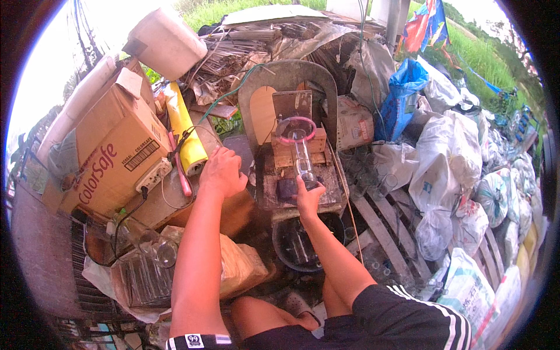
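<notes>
My right hand (309, 197) grips the base end of a clear glass bottle (301, 156). The bottle points away from me, and its far end lies at a pink ring (314, 128). That ring stands by wooden blocks (317, 143) and an upright panel (296, 104), on a worn plastic chair (252, 76). To the left, my left hand (221, 172) rests at the edge of a brown surface with its fingers curled; what they hold, if anything, is hidden. Below my right hand, a black bucket (280, 248) has glass pieces in it.
On the left are a cardboard box (119, 140), a yellow roll (185, 131), a power strip (154, 175) with cords and a carton of glass bottles (149, 277). White sacks (443, 157) and a blue bag (402, 93) crowd the right, beside wooden slats (385, 233).
</notes>
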Demonstrator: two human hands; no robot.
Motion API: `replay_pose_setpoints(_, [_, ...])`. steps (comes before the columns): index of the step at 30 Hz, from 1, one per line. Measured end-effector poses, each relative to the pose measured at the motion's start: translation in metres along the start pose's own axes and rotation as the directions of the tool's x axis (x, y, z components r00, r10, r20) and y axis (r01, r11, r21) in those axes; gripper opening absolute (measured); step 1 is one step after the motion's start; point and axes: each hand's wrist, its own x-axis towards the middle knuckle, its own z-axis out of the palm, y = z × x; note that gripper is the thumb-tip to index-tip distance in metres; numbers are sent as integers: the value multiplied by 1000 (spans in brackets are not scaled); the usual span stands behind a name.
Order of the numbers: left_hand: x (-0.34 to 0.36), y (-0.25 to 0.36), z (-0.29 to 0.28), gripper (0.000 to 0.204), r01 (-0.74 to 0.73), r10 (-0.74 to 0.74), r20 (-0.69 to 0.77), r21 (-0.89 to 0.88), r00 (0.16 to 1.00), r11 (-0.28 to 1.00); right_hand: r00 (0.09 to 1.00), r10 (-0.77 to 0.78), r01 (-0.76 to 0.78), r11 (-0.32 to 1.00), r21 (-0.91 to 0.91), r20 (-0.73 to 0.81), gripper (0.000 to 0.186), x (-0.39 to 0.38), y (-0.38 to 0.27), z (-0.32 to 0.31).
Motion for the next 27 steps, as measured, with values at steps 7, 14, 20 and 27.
replay_pose_setpoints(7, [0, 0, 0, 24, -10, 10, -9, 16, 1000, 1000, 770, 328, -615, 607, 503, 547, 102, 1, -13, -17])
replay_pose_setpoints(14, [0, -3, 4, 21, -19, 19, -40, 1, 999, 1000, 750, 404, -646, 618, 448, 524, 101, 0, -20, -24])
replay_pose_setpoints(20, [0, -6, 11, 17, -68, 66, -143, -11, 988, 998, 966, 218, -244, 948, 206, 140, 89, 2, -7, -5])
replay_pose_setpoints(27, [1, -3, 3, 23, -7, 8, 3, -4, 1000, 1000, 910, 327, -400, 855, 331, 256, 87, -2, -20, -14])
